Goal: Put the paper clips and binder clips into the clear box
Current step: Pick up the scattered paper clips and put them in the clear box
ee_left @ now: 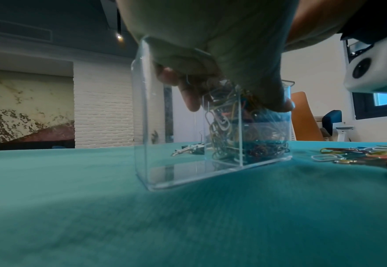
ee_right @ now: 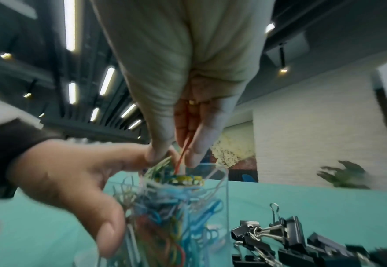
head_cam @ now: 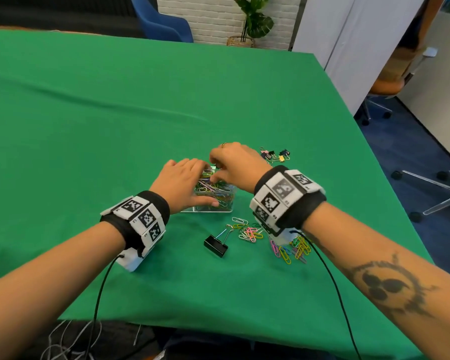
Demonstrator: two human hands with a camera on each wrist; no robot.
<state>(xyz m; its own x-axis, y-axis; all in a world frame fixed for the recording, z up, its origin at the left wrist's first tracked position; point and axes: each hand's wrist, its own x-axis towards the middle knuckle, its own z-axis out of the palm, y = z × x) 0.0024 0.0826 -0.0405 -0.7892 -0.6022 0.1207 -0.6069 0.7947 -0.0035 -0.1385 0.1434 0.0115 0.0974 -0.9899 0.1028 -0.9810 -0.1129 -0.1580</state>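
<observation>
The clear box (head_cam: 227, 207) stands mid-table, one compartment heaped with coloured paper clips (head_cam: 213, 189). In the left wrist view the box (ee_left: 187, 171) shows a second, empty compartment. My left hand (head_cam: 192, 185) grips the box, thumb on its near wall and fingers over the top. My right hand (ee_right: 176, 159) hovers over the heap and pinches paper clips, a red one among them. Loose paper clips (head_cam: 248, 231) lie near the box, more (head_cam: 298, 249) under my right wrist. A large black binder clip (head_cam: 216, 246) lies in front; small binder clips (head_cam: 276, 154) lie beyond.
A green cloth (head_cam: 115, 113) covers the table. Its right edge falls away to a blue floor with chair legs (head_cam: 426, 188). A blue chair (head_cam: 161, 22) and a potted plant (head_cam: 255, 19) stand behind the far edge. Cables trail from both wrist bands.
</observation>
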